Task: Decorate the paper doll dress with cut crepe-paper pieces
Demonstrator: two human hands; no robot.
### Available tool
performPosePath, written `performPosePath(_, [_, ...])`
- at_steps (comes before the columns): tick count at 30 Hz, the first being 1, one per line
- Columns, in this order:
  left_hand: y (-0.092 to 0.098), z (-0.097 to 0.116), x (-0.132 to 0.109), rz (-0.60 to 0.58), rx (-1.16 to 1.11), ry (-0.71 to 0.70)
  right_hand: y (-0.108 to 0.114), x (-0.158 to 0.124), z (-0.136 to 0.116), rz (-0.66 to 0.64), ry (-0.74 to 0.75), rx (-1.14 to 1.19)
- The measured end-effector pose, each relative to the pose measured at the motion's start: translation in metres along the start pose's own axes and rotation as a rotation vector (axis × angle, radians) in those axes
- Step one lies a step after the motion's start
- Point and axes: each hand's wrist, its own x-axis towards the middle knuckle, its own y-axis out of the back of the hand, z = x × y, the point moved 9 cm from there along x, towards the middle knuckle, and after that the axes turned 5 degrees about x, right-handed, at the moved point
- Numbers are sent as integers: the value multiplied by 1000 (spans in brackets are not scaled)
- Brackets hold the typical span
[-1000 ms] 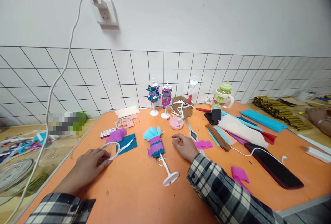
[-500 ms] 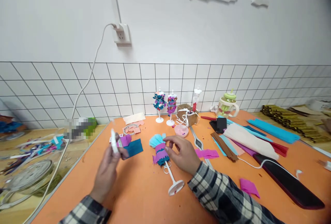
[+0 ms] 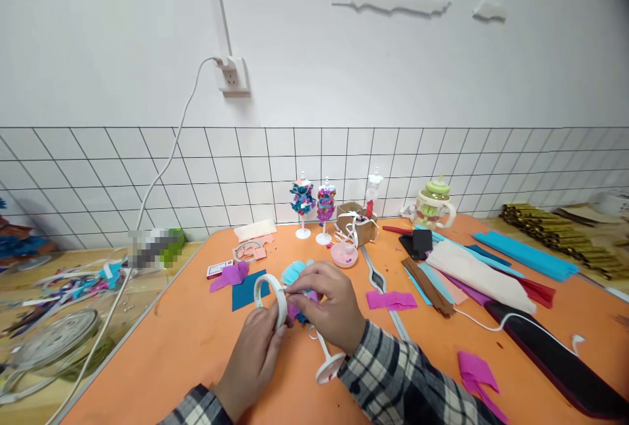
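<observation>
My left hand [image 3: 253,353] grips a white roll of tape [image 3: 282,307], held upright on its edge. The fingers of my right hand [image 3: 334,307] pinch together at the roll's right side, on the loose end of the tape. Just beyond and beneath my hands, a small dress-form stand [image 3: 328,369] lies tipped on the table, its round white base toward me. Light blue pleated paper [image 3: 292,272] and some purple paper show around its body, which my right hand mostly hides. A dark teal paper piece [image 3: 242,294] lies left of the roll.
Two decorated mini dress forms [image 3: 303,199] and a bare white one [image 3: 375,183] stand at the back. A pink dish [image 3: 344,255], a brown box [image 3: 366,234] and a mug [image 3: 432,205] are nearby. Crepe paper strips [image 3: 476,271] and a long black object [image 3: 550,356] lie right.
My left hand has brought the tape roll rightward, over beside the dress form. My right hand has left the dress form's paper and now pinches the tape's end.
</observation>
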Motion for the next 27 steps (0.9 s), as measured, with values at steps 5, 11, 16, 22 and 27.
performPosePath(5, [-7,-29,-24,111,-184,125,-21,-17,-6,-123,187,-231])
performPosePath(11, [-17,-40,-31,110,-478,347,-50,-38,-11,-316,414,-445])
performPosePath(16, [-13,-30,-18,111,-603,396,-59,-41,-6,-415,406,-356])
performPosePath(22, [-20,-36,-18,92,-656,411,-52,-30,9,-353,216,-354])
performPosePath(27, [-23,-26,-16,25,-604,332,-47,-27,8,-307,256,-360])
